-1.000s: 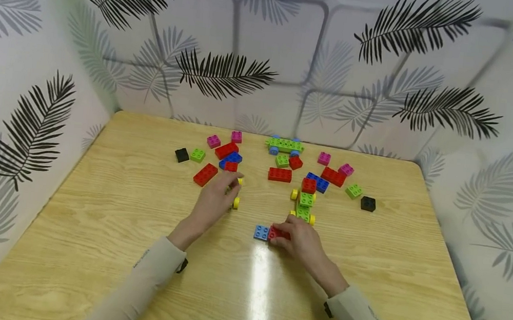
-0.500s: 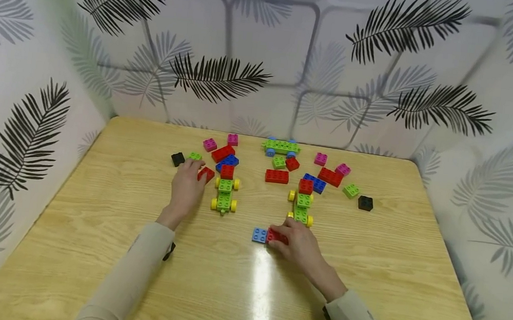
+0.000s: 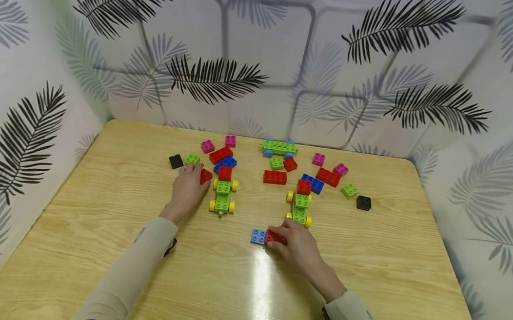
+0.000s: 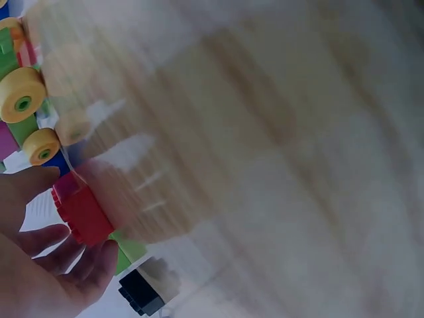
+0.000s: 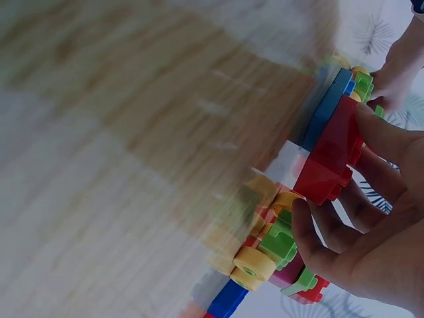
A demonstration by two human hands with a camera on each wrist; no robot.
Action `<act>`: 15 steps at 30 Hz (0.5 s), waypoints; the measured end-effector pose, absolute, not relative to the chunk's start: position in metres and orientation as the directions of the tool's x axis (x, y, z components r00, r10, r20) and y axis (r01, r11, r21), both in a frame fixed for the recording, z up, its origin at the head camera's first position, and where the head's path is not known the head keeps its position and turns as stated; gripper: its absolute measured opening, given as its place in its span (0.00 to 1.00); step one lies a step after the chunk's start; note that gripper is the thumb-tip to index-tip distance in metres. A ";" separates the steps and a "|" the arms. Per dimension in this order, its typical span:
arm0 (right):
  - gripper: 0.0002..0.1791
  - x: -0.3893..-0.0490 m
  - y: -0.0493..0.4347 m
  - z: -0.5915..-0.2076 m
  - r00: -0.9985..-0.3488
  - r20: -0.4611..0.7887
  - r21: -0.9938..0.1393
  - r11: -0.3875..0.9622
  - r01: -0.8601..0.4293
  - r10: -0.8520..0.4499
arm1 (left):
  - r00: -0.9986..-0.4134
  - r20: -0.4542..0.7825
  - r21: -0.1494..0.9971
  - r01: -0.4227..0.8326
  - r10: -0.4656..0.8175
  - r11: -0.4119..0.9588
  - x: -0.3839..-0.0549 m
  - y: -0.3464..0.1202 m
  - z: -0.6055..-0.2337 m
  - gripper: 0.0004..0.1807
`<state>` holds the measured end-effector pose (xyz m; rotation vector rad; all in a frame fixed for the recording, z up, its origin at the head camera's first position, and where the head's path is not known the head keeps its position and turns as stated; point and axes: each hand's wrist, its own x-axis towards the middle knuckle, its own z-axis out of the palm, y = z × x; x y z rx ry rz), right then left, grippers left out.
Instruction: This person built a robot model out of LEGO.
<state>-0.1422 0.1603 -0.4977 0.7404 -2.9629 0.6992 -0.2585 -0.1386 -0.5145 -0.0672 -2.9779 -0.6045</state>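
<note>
My left hand (image 3: 188, 188) grips a red brick (image 3: 206, 176) on the table's left part. In the left wrist view the thumb is at one end of this red brick (image 4: 83, 209) and fingertips at the other. My right hand (image 3: 300, 243) holds a second red brick (image 3: 272, 237) low on the table, partly hidden by the fingers. A light-blue brick (image 3: 258, 236) lies against its left end. In the right wrist view thumb and fingers span the red brick (image 5: 331, 156) beside the blue one (image 5: 326, 109).
Two green cars with yellow wheels (image 3: 222, 203) (image 3: 299, 214) stand mid-table, each with a red brick at its far end. Behind are a green base with blue wheels (image 3: 278, 148), a long red brick (image 3: 275, 177), black bricks (image 3: 175, 161) (image 3: 363, 203) and several coloured bricks.
My left hand has moved left from the left car to the red brick, uncovering the car. The right hand stays on its red brick. The head view has shifted slightly.
</note>
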 end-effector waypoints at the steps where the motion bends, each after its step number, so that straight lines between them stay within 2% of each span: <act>1: 0.20 -0.142 0.160 -0.498 -0.889 0.113 -0.420 0.790 -0.447 -0.443 | -0.995 0.099 0.375 0.064 0.028 0.925 -0.259 -0.138 -0.515 0.30; 9: 0.20 -0.141 0.161 -0.501 -0.886 0.141 -0.426 0.781 -0.457 -0.442 | -0.994 0.089 0.309 0.094 0.070 0.946 -0.259 -0.138 -0.515 0.27; 15: 0.20 -0.142 0.161 -0.499 -0.892 0.111 -0.417 0.794 -0.441 -0.437 | -0.993 0.083 0.348 0.105 0.081 0.932 -0.259 -0.142 -0.514 0.26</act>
